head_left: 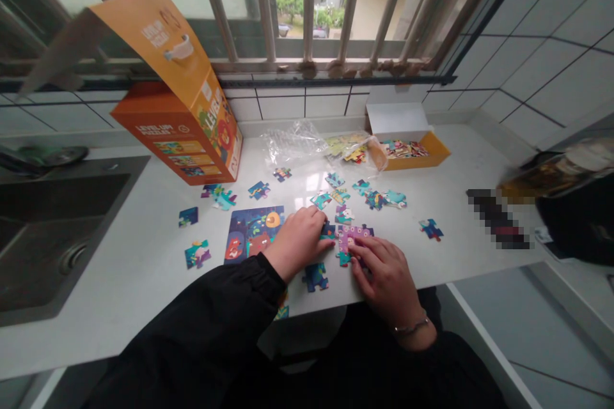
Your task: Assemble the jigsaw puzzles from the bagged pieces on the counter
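My left hand [300, 239] lies at the right side of a partly joined dark-blue animal jigsaw [254, 227], which it and the sleeve partly cover. Its bent fingers and thumb close on a dark-blue puzzle piece [329, 231]. My right hand [387, 276] has its fingertips on a pink-and-teal group of puzzle pieces [346, 239], with the thumb at the lower edge. Between the hands, nearer the counter's front edge, lies a loose blue puzzle piece [316, 277]. Behind them are several scattered teal and blue pieces [375, 199].
An orange puzzle box [192, 134] stands open at the back left, beside a sink [103, 230]. Clear plastic bags [295, 144] and a small yellow box [436, 152] of pieces sit along the back wall. A blurred bottle [547, 176] and a pixelated object [499, 220] are at right.
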### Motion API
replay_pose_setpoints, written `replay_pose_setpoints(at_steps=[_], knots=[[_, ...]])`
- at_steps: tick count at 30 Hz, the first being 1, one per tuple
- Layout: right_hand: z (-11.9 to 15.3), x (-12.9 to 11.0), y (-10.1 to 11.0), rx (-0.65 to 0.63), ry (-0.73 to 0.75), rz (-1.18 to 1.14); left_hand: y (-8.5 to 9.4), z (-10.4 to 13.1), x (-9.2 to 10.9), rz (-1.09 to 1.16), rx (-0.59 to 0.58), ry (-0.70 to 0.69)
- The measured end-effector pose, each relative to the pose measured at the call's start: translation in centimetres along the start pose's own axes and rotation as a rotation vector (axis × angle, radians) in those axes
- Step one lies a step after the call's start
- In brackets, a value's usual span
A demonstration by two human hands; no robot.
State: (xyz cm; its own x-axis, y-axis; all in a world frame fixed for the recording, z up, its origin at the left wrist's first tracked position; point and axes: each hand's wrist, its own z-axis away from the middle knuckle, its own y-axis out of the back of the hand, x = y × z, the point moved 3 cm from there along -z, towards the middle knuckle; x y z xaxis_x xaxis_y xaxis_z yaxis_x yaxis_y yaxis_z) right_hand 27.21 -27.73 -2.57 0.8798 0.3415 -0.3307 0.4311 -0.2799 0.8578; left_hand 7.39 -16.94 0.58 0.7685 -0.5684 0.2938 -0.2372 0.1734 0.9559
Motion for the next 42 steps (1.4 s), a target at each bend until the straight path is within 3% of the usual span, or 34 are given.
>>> replay_pose_setpoints(at_steps=[12,23,31,36,42], knots=[[0.0,0.1,-0.2,-0.017,-0.004,0.000,0.1,-0.2,0.8,-0.034,0.011,-0.078],[-1.0,0.1,-0.5,-0.114,0.012,0.125,0.4,0.0,1.5,-0.090,-0.006,-0.033],[-1.1,0.1,-0.4,-0.115,0.024,0.134,0.2,0.0,1.3,-0.067,0.023,-0.060],[-1.2,0.1,-0.3,-0.119,0.027,0.119,-0.2,0.8,1.9,-0.003,-0.031,-0.157],[-1.6,0.5,-0.2,-0.173,0.078,0.070,-0.3,2.3,2.3,-0.009,-0.012,-0.149]])
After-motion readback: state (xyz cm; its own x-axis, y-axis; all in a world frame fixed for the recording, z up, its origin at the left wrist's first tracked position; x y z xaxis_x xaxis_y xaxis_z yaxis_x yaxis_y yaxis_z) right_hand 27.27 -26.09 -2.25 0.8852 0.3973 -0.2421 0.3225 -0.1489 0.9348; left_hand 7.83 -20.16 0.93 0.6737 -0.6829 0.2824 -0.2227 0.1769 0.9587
